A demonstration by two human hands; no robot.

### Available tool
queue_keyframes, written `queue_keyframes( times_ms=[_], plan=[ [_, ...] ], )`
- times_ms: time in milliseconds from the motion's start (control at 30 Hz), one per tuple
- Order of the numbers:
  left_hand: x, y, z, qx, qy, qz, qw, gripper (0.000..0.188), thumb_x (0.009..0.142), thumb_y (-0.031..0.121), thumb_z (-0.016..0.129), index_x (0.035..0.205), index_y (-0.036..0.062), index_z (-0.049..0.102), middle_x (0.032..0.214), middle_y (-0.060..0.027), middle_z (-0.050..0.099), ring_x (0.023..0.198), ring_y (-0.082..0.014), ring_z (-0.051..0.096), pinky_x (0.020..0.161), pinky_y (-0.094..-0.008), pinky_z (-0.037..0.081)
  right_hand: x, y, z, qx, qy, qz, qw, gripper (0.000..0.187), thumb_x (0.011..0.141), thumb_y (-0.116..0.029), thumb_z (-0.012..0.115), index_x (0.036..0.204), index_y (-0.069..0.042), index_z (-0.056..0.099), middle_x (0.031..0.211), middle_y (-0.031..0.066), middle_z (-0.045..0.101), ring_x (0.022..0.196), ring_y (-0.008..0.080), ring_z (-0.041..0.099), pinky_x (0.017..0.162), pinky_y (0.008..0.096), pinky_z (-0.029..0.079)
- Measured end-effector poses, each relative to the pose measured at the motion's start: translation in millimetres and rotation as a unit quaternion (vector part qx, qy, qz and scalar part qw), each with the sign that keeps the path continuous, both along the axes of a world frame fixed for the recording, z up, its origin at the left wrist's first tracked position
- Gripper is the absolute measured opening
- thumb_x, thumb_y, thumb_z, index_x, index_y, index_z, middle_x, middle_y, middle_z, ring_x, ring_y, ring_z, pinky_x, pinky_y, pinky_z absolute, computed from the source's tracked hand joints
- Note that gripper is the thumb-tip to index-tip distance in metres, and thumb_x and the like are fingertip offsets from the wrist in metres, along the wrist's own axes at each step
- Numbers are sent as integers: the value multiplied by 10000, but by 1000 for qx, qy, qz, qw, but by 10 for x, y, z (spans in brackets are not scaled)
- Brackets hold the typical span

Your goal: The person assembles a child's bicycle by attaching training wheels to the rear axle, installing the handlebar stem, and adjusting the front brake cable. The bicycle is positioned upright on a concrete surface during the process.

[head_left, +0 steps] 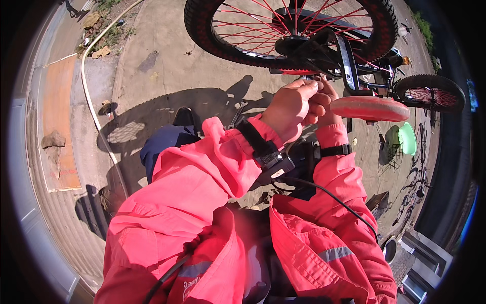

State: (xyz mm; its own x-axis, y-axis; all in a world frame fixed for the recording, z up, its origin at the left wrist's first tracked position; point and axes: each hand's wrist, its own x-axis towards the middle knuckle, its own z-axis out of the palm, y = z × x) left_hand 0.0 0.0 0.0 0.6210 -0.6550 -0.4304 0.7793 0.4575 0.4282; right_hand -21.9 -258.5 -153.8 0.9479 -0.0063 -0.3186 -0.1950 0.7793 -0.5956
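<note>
1. Looking down through the head camera, I see a small bicycle [349, 55] in the upper right of the frame, with a black frame, a black knobbly tyre, and red spokes on its big wheel [291, 28].
2. A red training wheel [370, 108] sits right of centre, seen edge-on as a flat pinkish-red disc; a second, smaller spoked wheel [430, 93] shows at the far right.
3. The bicycle's long axis runs roughly left to right across the top of the frame, the big wheel at upper centre and the smaller wheels toward the right edge.
4. My left hand [293, 107] is curled, its fingertips pinched on a small part just under the big wheel's hub bracket; I cannot make out what the part is.
5. My right hand [328, 104] is mostly hidden behind the left, fingers bent in at the same spot; whether it grips anything, I cannot tell.
6. Both sleeves are bright pink, with black wrist straps [260, 144].
</note>
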Motion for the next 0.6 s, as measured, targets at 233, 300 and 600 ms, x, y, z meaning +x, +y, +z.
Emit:
queue_keyframes(
  times_ms=[233,300,600],
  plan=[
    [255,576,-183,80,-19,121,989,182,1052,173,492,1129,42,592,982,-63,652,771,-155,564,657,-281,457,-322,295,530,-222,145,-120,957,184,1002,-274,634,1091,-113,649,864,11,652,729,161,621,553,247,409],
    [328,758,-232,64,-38,154,985,169,1022,144,531,1114,30,615,967,-94,684,751,-174,585,621,-302,463,-404,271,599,-194,148,-118,962,179,1007,-262,632,1085,-101,637,842,37,663,694,159,625,534,255,423],
    [457,939,-389,145,-61,181,971,240,1040,117,421,1158,17,604,1001,-82,672,769,-163,570,643,-282,455,-774,45,712,-265,142,-132,945,259,1006,-314,643,1065,-61,651,888,32,657,707,157,643,551,262,413]
  ],
)
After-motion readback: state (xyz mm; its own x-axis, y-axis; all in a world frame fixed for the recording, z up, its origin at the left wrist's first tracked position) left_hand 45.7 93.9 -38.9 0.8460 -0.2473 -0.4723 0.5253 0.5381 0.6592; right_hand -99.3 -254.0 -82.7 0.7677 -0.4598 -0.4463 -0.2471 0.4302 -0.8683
